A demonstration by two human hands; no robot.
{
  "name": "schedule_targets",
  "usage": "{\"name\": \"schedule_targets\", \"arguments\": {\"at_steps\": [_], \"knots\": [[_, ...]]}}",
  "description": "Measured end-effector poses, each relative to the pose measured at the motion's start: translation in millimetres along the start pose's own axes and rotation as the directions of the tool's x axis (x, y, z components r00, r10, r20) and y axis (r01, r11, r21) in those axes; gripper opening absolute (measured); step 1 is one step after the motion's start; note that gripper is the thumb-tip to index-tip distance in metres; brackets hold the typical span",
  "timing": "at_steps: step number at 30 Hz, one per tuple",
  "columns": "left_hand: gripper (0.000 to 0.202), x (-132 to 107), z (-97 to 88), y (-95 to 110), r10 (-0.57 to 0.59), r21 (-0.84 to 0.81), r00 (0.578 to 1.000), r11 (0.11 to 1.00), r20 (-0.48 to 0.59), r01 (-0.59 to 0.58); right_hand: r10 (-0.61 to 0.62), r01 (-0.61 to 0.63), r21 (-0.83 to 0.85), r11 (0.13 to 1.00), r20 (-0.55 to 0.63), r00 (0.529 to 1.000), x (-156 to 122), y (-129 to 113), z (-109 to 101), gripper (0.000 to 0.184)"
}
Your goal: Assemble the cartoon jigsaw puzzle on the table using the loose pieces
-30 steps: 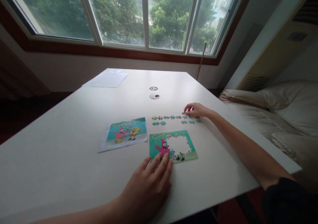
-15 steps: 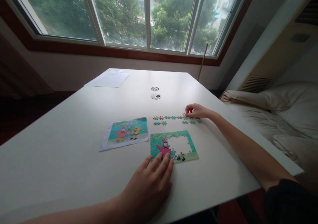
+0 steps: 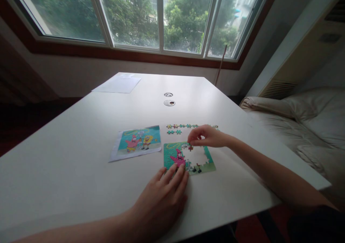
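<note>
A partly assembled jigsaw puzzle [image 3: 172,153] with a pink starfish character lies on the white table, with a gap in its middle and right part. My left hand [image 3: 167,189] lies flat, fingers stretched over the puzzle's lower left edge. Above the gap, my right hand [image 3: 206,136] pinches a small reddish puzzle piece [image 3: 191,148] between thumb and fingers. Beyond the puzzle lie loose puzzle pieces [image 3: 178,131] in two rows, partly hidden by my right hand. A printed reference picture [image 3: 140,140] of the cartoon scene is left of the puzzle.
Two round cable-hole covers [image 3: 169,103] are set in the white table [image 3: 81,146]. Paper sheets [image 3: 117,84] lie at its far left corner. A cream sofa [image 3: 291,113] stands to the right, and a window [image 3: 159,20] is beyond the table.
My right hand has moved from the far row of loose pieces toward me and left, carrying a puzzle piece to the puzzle's gap. My left hand has stayed in place.
</note>
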State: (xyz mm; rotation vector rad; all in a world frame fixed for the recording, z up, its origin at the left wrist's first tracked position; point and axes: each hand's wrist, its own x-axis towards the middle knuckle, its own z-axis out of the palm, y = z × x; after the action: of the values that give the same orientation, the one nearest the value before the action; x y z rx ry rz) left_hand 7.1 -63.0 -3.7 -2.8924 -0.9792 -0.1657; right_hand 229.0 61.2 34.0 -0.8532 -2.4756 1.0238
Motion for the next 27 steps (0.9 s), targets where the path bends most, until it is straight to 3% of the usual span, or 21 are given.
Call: {"name": "schedule_targets", "arguments": {"at_steps": [6,14,21,27], "knots": [[0.04,-1,2.7,-1,-0.002,0.007,1.0,1.0,0.0,0.002,0.043,-0.043,-0.023,0.999,0.004,0.999,-2,-8,25,0.02],[0.039,0,0.3,0,0.004,0.016,1.0,1.0,-0.02,-0.004,0.101,-0.103,-0.08,0.991,-0.024,0.995,-1,-4,32,0.016],[0.039,1,0.4,1,0.011,0.016,1.0,1.0,-0.013,-0.011,-0.036,0.012,-0.23,0.973,-0.103,0.994,0,-6,37,0.008],[0.039,1,2.5,1,0.004,0.025,1.0,1.0,-0.013,-0.004,-0.046,0.018,-0.26,0.965,-0.105,0.993,-1,-4,37,0.012]]}}
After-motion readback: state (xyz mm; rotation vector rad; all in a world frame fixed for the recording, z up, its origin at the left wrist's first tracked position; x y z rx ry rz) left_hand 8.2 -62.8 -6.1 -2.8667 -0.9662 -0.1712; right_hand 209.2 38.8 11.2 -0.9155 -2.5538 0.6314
